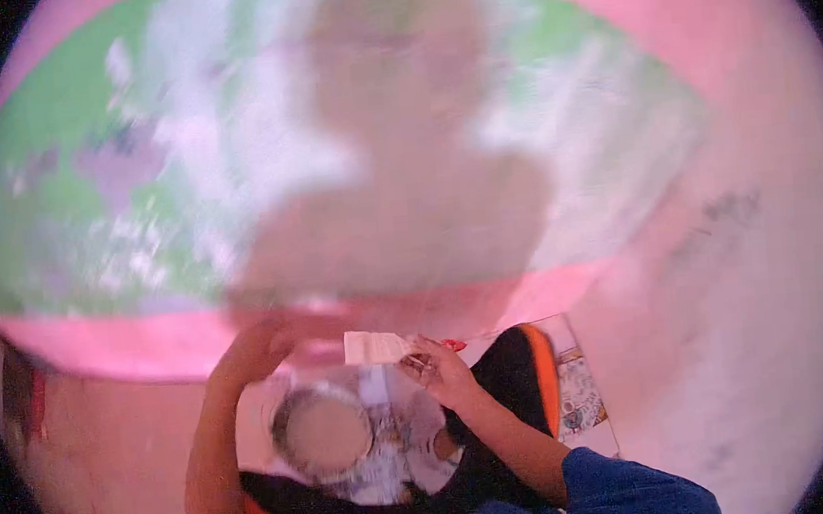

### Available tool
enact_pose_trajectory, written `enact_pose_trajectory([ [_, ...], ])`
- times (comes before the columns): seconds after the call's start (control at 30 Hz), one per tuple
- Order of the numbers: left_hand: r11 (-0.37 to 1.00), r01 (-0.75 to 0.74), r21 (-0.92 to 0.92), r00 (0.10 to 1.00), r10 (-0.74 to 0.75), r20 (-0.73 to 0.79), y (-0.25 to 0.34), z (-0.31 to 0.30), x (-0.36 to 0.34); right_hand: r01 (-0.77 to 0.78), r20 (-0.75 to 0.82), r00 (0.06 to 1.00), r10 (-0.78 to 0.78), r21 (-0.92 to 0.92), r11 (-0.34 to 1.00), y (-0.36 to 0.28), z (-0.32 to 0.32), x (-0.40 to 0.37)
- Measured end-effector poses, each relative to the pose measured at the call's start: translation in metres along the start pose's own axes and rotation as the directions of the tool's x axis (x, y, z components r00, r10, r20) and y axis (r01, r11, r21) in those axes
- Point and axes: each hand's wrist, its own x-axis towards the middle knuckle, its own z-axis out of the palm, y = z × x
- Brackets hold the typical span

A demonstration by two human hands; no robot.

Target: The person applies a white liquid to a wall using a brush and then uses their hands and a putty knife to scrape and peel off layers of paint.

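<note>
My right hand [443, 375] is closed on the right end of a pale, flat piece of paper [372, 347], held up in front of the wall. A small red thing [453, 345] shows just behind its fingers. Up and to the left of the paper, my left hand [292, 332] is smeared by motion, its fingers blending into the pink wall band. Below both hands stands a round bowl [279, 432] with a pale, smooth filling [329, 433]. Printed newspaper sheets [384, 452] lie beside the bowl, between my legs.
A painted wall [60, 217] in green, white and pink rises close in front, with my shadow on it. My knees in black trousers with orange stripes [542, 372] flank the bowl. More printed paper [579, 394] lies on the floor to the right.
</note>
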Motion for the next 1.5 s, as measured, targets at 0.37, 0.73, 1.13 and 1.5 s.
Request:
enact_pose_trajectory([
  [0.37,0.974,-0.198,0.112,0.975,0.184,0.121,0.076,0.029,0.039,0.751,0.693,0.266,-0.671,-0.585,-0.307,-0.283,0.15,-0.136],
  [0.73,0.969,-0.226,0.102,0.971,0.216,0.099,0.068,0.044,0.032,0.151,0.972,-0.05,0.231,0.236,-0.96,-0.318,0.186,-0.072],
  [1.13,0.986,-0.137,0.099,0.979,0.119,0.164,0.071,0.031,0.021,0.532,0.882,-0.33,-0.337,-0.121,-0.838,-0.346,0.263,-0.15],
  [1.5,0.98,-0.149,0.129,0.983,0.133,0.128,0.063,0.036,0.024,0.755,0.848,0.348,0.399,-0.001,-0.656,-0.246,0.061,-0.022],
])
